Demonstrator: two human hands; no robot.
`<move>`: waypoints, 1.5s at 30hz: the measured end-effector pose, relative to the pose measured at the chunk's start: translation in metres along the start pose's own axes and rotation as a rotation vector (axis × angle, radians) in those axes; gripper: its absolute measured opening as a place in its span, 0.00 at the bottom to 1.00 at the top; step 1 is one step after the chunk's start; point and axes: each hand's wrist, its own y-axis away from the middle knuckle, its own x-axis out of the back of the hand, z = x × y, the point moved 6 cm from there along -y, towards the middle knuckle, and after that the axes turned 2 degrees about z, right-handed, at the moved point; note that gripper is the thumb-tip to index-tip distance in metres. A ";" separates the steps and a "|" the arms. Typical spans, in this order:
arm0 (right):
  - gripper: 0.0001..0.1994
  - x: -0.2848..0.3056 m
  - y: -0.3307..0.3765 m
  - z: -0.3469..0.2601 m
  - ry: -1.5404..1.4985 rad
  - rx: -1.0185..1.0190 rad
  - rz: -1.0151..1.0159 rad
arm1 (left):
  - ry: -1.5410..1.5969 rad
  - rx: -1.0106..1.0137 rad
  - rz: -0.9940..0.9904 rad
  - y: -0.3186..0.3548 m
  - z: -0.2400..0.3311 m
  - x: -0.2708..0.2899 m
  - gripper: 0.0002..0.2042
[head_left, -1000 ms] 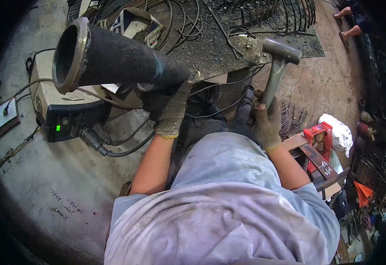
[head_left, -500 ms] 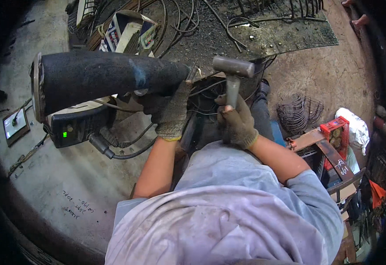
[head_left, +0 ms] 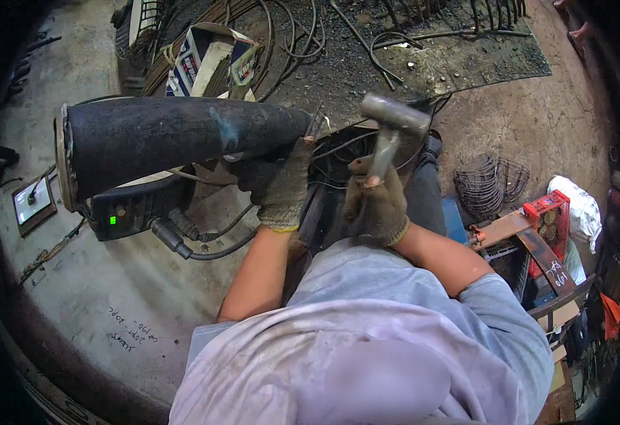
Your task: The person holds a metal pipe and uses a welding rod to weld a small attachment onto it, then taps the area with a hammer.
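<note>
A dark tapered tube point(head_left: 175, 138), with a pale rim at its wide end and a blue smear on its side, lies across the left of the head view. My gloved left hand point(head_left: 282, 185) is closed at its narrow end, the fingers mostly hidden beneath it. A thin metal piece point(head_left: 315, 119) sticks up by the left thumb; what holds it cannot be told. My gloved right hand point(head_left: 379, 202) grips a short-handled club hammer point(head_left: 393, 115) by the handle. The hammer's head is raised, tilted and slightly blurred, to the right of the narrow end and apart from it.
Below the tube sits a black machine point(head_left: 129, 212) with a green display and thick cables. Beyond my hands, a dark metal plate point(head_left: 459, 67) bears cables and debris, with an open carton point(head_left: 207, 60) at its left. Curved wire racks point(head_left: 480, 185) and a red crate point(head_left: 547, 219) stand right.
The hammer has swung slightly rightward and its head now tilts down to the right. My left hand keeps its place at the tube. The whole view has shifted a little.
</note>
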 end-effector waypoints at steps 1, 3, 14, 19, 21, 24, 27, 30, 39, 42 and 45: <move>0.22 -0.006 -0.001 0.006 0.042 -0.022 -0.026 | 0.031 0.009 0.001 0.000 0.000 -0.002 0.19; 0.23 -0.011 -0.006 0.009 0.085 -0.043 -0.048 | 0.101 0.017 -0.049 -0.003 0.001 -0.007 0.19; 0.22 -0.009 -0.009 0.004 0.117 0.009 -0.048 | 0.073 0.083 -0.050 -0.004 -0.029 0.001 0.20; 0.21 -0.012 -0.010 -0.014 0.118 -0.106 0.056 | -0.286 -0.179 -0.119 0.004 -0.002 -0.001 0.21; 0.21 0.003 -0.008 -0.015 0.011 -0.049 -0.020 | -0.099 -0.063 -0.027 0.008 0.022 -0.001 0.22; 0.22 0.003 -0.001 -0.022 -0.176 0.054 -0.067 | -0.005 -0.014 0.037 0.010 0.025 -0.001 0.22; 0.21 -0.007 -0.006 -0.014 -0.216 0.130 -0.059 | -0.021 -0.051 0.037 0.005 0.027 -0.004 0.22; 0.20 -0.013 -0.016 0.008 0.177 -0.144 -0.072 | 0.031 -0.013 0.004 -0.002 -0.023 0.005 0.22; 0.22 0.001 0.000 -0.041 -0.024 0.066 0.079 | -0.006 0.068 -0.088 -0.007 -0.034 0.003 0.21; 0.22 -0.005 0.003 -0.042 -0.182 0.116 0.061 | 0.036 -0.038 -0.014 -0.005 -0.002 -0.001 0.23; 0.21 -0.002 0.001 -0.023 -0.079 0.017 0.028 | 0.063 -0.198 0.080 0.000 0.035 0.001 0.26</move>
